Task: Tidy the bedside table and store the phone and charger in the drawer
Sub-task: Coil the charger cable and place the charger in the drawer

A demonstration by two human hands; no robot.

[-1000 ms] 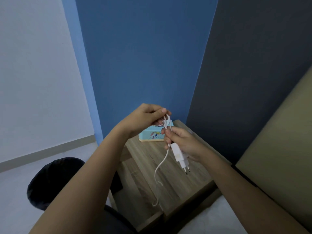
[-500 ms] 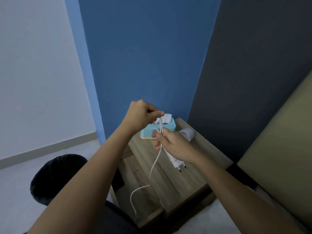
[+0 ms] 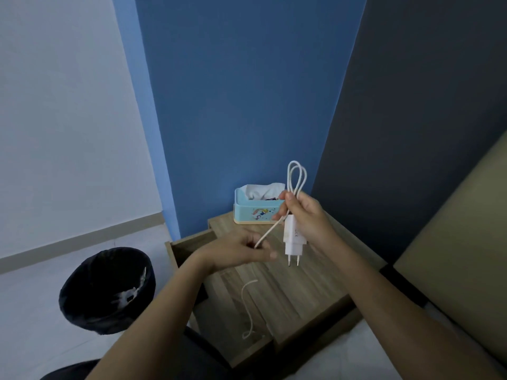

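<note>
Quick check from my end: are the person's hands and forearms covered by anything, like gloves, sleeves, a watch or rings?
Nothing is worn that I can see. The left hand and right hand have no gloves, and both forearms show no sleeves. No watch, band or ring shows on either.

The room is dim and the whole picture has a cool, bluish tone. The light is soft and even, with no glare and no hard shadows. The white wall point(image 3: 68, 119) on the left is the brightest area, while the dark grey wall point(image 3: 411, 105) on the right is much darker. The wide lens bends straight wall edges outward. The fingers point(image 3: 270, 255) of the left hand look slightly blurred.
</note>
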